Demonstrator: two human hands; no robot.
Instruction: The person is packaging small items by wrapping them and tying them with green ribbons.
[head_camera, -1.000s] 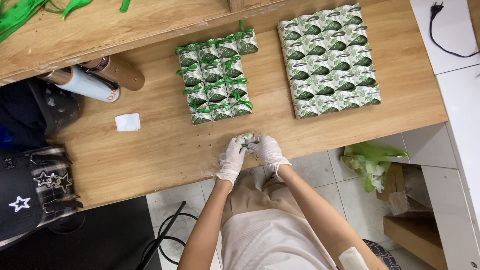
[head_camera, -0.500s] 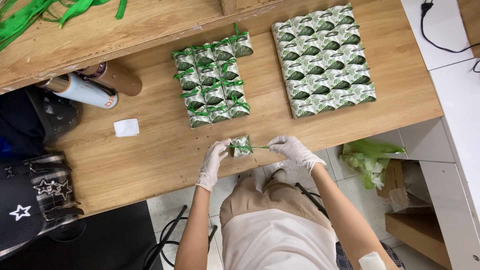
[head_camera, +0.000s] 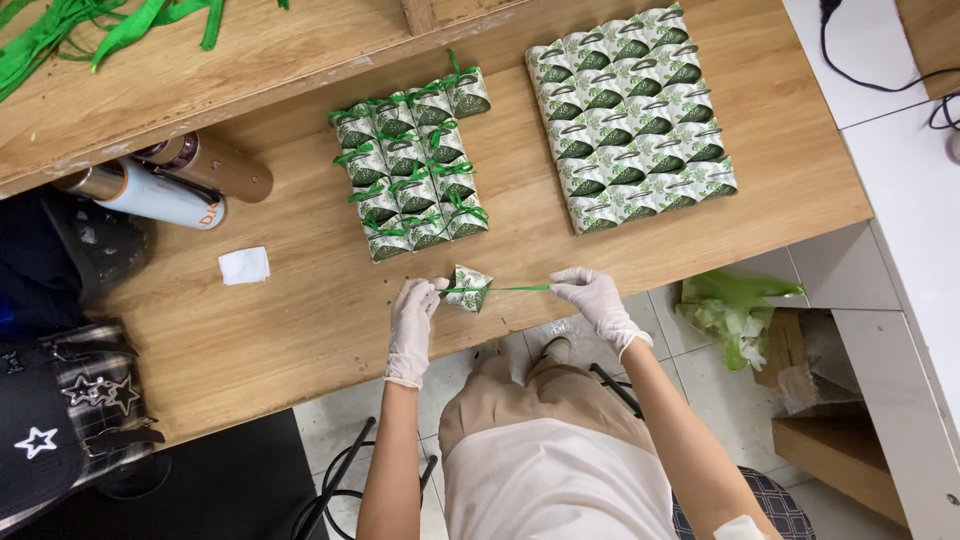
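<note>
Both my hands wear white gloves. My left hand (head_camera: 414, 312) pinches one end of a green ribbon (head_camera: 505, 289) at a small green-and-white patterned box (head_camera: 468, 288) resting near the front edge of the wooden table (head_camera: 300, 300). My right hand (head_camera: 592, 297) holds the ribbon's other end, pulled taut to the right. Just beyond sits a block of ribbon-tied boxes (head_camera: 411, 156). A larger block of boxes without ribbons (head_camera: 628, 117) lies to its right.
Two cylinders (head_camera: 165, 180) lie at the left of the table, near a small white paper square (head_camera: 244, 265). Loose green ribbons (head_camera: 90, 30) lie on the raised shelf at the back. A dark bag with stars (head_camera: 60, 420) sits left; green plastic bags (head_camera: 735, 305) lie on the floor right.
My hands, together on the small box a second ago, have moved apart. My right hand has drawn the ribbon out to the right while the left stays by the box.
</note>
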